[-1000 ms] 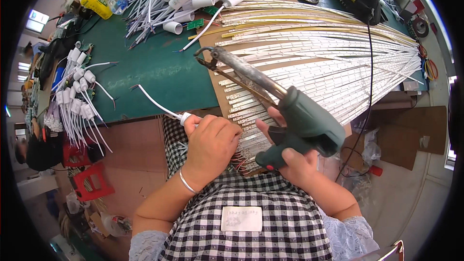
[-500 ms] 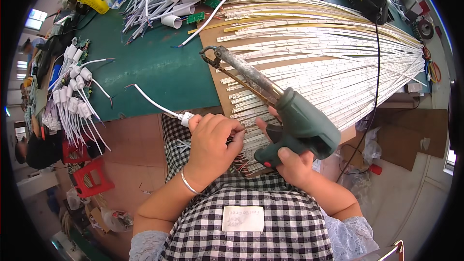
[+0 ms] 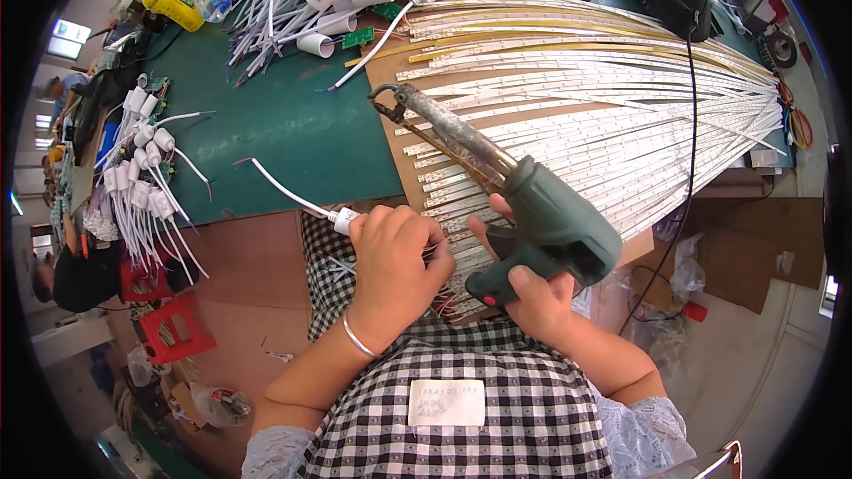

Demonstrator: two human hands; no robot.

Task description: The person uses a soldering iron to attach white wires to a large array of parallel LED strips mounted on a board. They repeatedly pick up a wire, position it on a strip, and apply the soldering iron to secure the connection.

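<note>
My left hand (image 3: 395, 257) is closed round a white plastic cap (image 3: 344, 221) with a white cable (image 3: 286, 189) running out of it to the upper left. What lies under the curled fingers is hidden. My right hand (image 3: 541, 306) grips the handle of a dark green soldering gun (image 3: 561, 223). Its worn metal barrel slants to the upper left, and the bent tip hangs over the left ends of many white LED strips (image 3: 568, 137). Thin reddish wires (image 3: 444, 304) show at the near strip ends, between my hands.
White cables, caps and green circuit boards (image 3: 359, 37) pile up at the back of the green table (image 3: 266, 124). More capped cables (image 3: 142, 160) hang over its left edge. A black cord (image 3: 692, 124) crosses the strips. A red stool (image 3: 176, 328) stands on the floor at left.
My left hand has turned slightly, its wrist shifting a little to the right, while the cap and cable moved barely. The soldering gun stays almost in place.
</note>
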